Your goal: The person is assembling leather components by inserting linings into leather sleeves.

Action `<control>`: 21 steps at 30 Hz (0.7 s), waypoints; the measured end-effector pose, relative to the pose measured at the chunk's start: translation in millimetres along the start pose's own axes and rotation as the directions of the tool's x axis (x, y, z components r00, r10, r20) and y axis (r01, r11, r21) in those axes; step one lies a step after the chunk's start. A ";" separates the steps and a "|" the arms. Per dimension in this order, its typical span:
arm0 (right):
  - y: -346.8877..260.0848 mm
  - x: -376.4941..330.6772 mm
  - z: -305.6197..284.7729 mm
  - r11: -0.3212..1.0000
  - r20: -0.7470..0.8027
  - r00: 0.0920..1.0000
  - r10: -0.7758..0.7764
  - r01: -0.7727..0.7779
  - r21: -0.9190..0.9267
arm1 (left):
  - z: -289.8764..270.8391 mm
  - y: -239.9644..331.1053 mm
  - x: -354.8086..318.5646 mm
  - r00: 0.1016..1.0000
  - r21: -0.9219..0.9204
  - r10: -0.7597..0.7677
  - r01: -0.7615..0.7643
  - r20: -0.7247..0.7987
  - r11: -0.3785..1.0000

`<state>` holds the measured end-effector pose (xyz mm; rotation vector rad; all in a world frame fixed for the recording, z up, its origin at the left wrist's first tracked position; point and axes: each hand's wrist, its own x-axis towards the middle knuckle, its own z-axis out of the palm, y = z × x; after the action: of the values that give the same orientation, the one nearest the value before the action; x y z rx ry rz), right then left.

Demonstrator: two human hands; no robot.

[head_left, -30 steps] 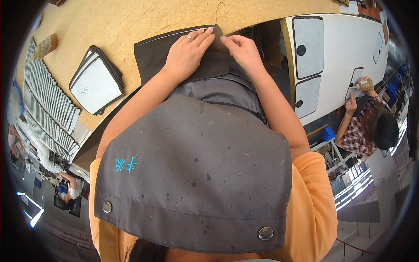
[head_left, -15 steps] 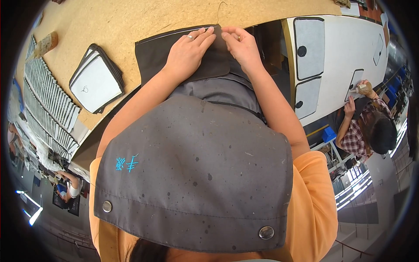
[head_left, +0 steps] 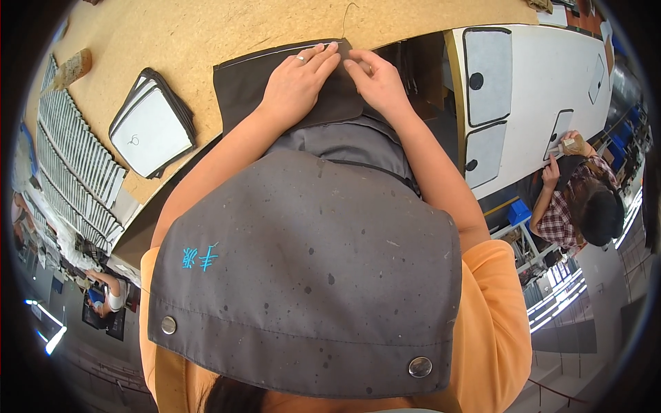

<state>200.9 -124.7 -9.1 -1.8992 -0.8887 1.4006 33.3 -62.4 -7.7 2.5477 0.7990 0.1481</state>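
Observation:
A dark flat piece of leather-like material (head_left: 241, 89) lies at the table's near edge, with a pale line along its far edge. My left hand (head_left: 297, 86) rests on it, fingers stretched out and pressed flat close to that edge; one finger wears a ring. At the piece's far right corner is my right hand (head_left: 379, 84), fingers bent and drawn in beside the right edge. Whatever its fingertips pinch is hidden. A thin loose thread (head_left: 345, 19) curls away from the same corner across the table.
Left on the tan table (head_left: 206, 34) lies a stack of white, dark-edged panels (head_left: 153, 141). Beyond it are rows of striped strips (head_left: 72, 158) and a brown-wrapped cylinder (head_left: 74, 67). At right, another person (head_left: 578, 199) works at a white board (head_left: 537, 76) bearing dark-rimmed panels.
My right hand has shifted slightly back and its fingers have bent more at the corner. The left hand stays in place. The person at right has moved a little.

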 end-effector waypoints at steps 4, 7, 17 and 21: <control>-4.4 4.5 -3.1 0.994 0.041 0.998 0.042 -0.038 -0.099 | 0.2 0.2 0.3 1.000 0.032 0.019 -0.019 -0.023 0.999; -13.6 5.8 -6.6 0.993 0.095 0.988 0.121 -0.119 -0.028 | -0.1 -0.8 3.2 1.000 0.042 0.028 -0.027 -0.007 0.999; -18.2 4.3 -12.8 0.983 0.045 0.999 0.025 -0.032 0.183 | -0.4 -1.8 2.7 1.000 0.014 0.007 -0.006 -0.007 1.000; -22.4 5.3 -12.4 0.919 0.105 0.980 0.171 -0.197 0.341 | -2.5 0.0 4.4 0.997 0.051 0.056 -0.054 -0.044 0.997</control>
<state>210.4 -108.3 8.8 -1.6986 -0.4582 1.6266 36.3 -58.9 -5.6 2.6231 0.7593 0.2069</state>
